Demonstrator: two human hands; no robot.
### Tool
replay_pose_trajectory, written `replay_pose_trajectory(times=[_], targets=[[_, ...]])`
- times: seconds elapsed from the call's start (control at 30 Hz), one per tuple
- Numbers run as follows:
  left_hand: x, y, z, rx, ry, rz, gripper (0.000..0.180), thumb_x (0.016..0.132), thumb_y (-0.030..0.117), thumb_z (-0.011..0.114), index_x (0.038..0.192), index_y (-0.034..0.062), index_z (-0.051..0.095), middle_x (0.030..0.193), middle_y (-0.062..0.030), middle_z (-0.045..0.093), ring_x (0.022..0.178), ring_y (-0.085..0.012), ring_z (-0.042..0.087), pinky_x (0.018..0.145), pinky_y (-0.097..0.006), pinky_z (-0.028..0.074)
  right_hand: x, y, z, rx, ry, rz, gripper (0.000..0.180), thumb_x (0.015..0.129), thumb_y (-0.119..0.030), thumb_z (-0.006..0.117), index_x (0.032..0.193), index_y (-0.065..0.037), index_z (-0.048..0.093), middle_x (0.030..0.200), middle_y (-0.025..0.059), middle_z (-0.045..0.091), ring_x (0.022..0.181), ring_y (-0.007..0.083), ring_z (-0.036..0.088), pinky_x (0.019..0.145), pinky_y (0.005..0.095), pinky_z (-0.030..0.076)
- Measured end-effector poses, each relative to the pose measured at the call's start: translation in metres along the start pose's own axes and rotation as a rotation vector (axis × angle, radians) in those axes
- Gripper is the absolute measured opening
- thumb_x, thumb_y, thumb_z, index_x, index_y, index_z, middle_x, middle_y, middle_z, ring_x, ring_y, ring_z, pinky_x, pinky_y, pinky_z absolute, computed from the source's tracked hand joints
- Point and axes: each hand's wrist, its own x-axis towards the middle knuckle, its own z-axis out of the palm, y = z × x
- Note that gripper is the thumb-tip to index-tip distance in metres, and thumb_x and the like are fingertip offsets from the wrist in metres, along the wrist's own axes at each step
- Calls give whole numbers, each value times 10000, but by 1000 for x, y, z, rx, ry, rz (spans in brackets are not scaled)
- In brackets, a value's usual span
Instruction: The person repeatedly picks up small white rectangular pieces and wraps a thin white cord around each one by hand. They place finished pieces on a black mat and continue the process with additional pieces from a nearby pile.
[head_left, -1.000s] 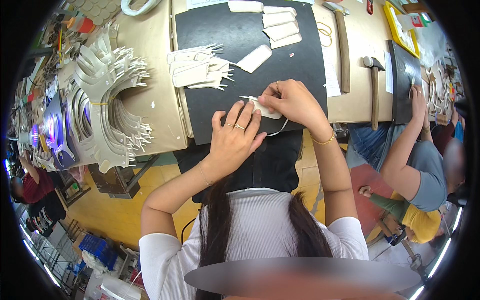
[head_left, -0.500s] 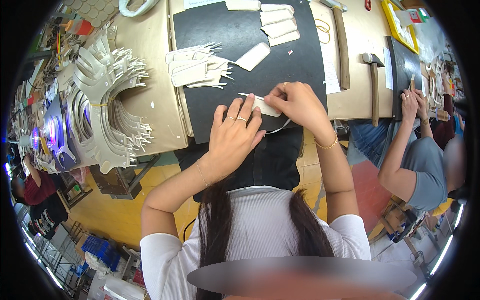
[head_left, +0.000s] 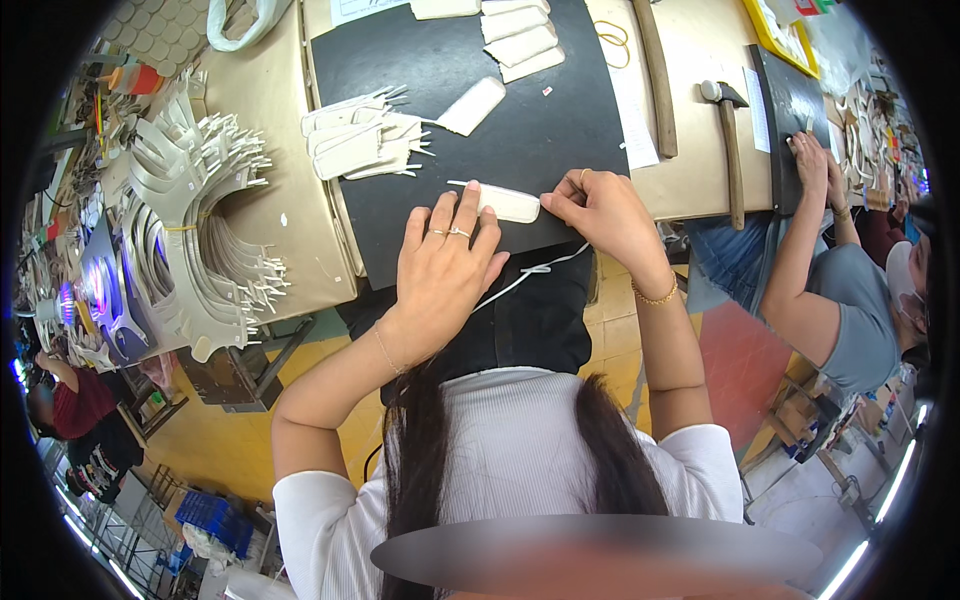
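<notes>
A small cream-coloured leather-like piece [head_left: 512, 204] with a rounded end lies on the black mat [head_left: 575, 120] in front of me. My left hand [head_left: 450, 250] lies over its left end with fingers stretched out flat. At the right end of the piece my right hand [head_left: 600, 210] is closed in a pinch, thumb and forefinger touching its edge. A thin white cord [head_left: 538, 268] comes out below that hand and hangs in a loose loop over my lap. Farther back on the mat are a single cream piece [head_left: 472, 106] and a stack of cream pieces with thin tails [head_left: 360, 138].
More cream pieces [head_left: 525, 45] lie at the mat's far edge. Bundled curved strips [head_left: 190, 225] cover the table's left side. To the right lie a hammer [head_left: 730, 140], a wooden handle [head_left: 656, 80] and a yellow tray [head_left: 780, 40]. A co-worker's hands [head_left: 815, 165] are at the far right.
The view has shifted, so the table appears farther left. My right hand has drawn slightly away from my left, baring more of the piece. More of the white cord shows over my lap.
</notes>
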Motion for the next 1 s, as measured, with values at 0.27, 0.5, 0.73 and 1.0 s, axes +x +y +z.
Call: replay_pose_trajectory(times=[0.27, 0.5, 0.73, 1.0], targets=[[8, 0, -2, 33, 30, 25, 500, 898, 333, 741, 1359, 174, 631, 1294, -155, 601, 1188, -306, 545, 1001, -493, 363, -5, -2, 7, -87, 76, -78, 274, 897, -234, 739, 831, 29, 694, 689, 174, 663, 638, 323, 659, 619, 405, 504], [22, 5, 2, 20, -54, 56, 500, 902, 91, 619, 1389, 206, 625, 977, -61, 551, 975, -247, 560, 914, -468, 357, -4, 5, 13, -293, 204, -336, 164, 906, -222, 719, 907, -61, 687, 862, 89, 682, 756, 331, 695, 643, 423, 555], [28, 2, 7, -57, 8, 106, 482, 868, 32, 612, 1337, 137, 645, 938, -36, 552, 909, -213, 577, 886, -456, 364, -27, 19, 24, -329, 381, -511, 135, 885, -99, 725, 1019, -83, 731, 847, 47, 611, 649, 257, 651, 586, 357, 534], [32, 2, 5, -43, -5, 114, 460, 871, 40, 624, 1320, 139, 651, 926, -30, 572, 886, -211, 591, 880, -449, 372, -53, 30, 34, -366, 355, -529, 416, 823, -30, 695, 1234, -83, 730, 850, 58, 494, 634, 204, 609, 568, 327, 518]])
